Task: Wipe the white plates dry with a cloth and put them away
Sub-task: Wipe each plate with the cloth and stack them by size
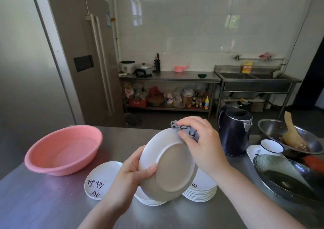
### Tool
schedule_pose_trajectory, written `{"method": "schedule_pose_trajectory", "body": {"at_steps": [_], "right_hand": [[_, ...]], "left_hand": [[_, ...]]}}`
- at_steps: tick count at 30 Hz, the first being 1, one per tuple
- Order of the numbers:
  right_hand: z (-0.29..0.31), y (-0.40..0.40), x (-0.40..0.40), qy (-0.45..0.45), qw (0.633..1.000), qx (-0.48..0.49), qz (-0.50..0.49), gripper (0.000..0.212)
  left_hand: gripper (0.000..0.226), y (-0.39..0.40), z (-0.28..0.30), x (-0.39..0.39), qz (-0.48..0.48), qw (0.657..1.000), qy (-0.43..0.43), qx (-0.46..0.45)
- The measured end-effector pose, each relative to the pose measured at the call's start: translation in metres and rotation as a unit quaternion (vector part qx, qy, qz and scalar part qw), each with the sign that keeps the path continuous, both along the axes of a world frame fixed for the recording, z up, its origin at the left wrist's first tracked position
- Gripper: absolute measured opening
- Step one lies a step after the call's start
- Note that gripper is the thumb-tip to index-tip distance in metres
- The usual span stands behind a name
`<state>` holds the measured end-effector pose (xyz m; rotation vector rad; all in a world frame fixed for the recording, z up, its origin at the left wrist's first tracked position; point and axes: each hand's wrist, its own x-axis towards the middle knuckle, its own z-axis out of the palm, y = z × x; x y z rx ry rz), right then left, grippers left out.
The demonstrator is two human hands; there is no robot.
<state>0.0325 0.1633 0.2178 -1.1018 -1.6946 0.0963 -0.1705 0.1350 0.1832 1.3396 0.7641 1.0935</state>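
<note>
A white plate (172, 167) is held tilted above the steel counter, its underside facing me. My left hand (130, 174) grips its left rim, thumb on the underside. My right hand (201, 141) clutches a bunched grey cloth (186, 130) and presses it against the plate's upper right rim. A stack of white plates (201, 192) sits under the held plate to the right. A smaller stack (149, 199) lies beneath it. One plate with black writing (100, 179) lies to the left.
A pink basin (63, 148) holding water stands at the left of the counter (43, 202). A dark kettle (234, 132) stands right of my hands. Further right are a wok (287, 177), a white mug (271, 146) and a steel bowl with a wooden spatula (291, 134).
</note>
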Motion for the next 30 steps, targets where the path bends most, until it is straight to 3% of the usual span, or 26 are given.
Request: {"method": "schedule_pose_trajectory", "body": {"at_steps": [5,18,23,27,30], "right_hand": [[0.01,-0.007,0.007,-0.004,0.998,-0.043,0.043,0.022],[0.017,-0.015,0.015,-0.122,0.959,-0.217,0.136,0.026],[0.009,-0.016,0.016,-0.159,0.943,-0.256,0.139,0.022],[0.0,-0.018,0.017,-0.26,0.918,-0.269,0.135,0.015],[-0.011,-0.019,0.02,-0.263,0.925,-0.243,0.129,0.015]], "left_hand": [[0.043,0.01,0.008,-0.02,-0.047,0.995,0.081,0.04],[0.031,0.022,0.011,-0.03,-0.099,0.962,0.24,0.09],[0.031,0.021,0.014,-0.027,-0.119,0.925,0.337,0.129],[0.033,0.019,0.018,-0.021,-0.13,0.887,0.423,0.132],[0.035,0.022,0.019,-0.02,-0.121,0.861,0.473,0.141]]}}
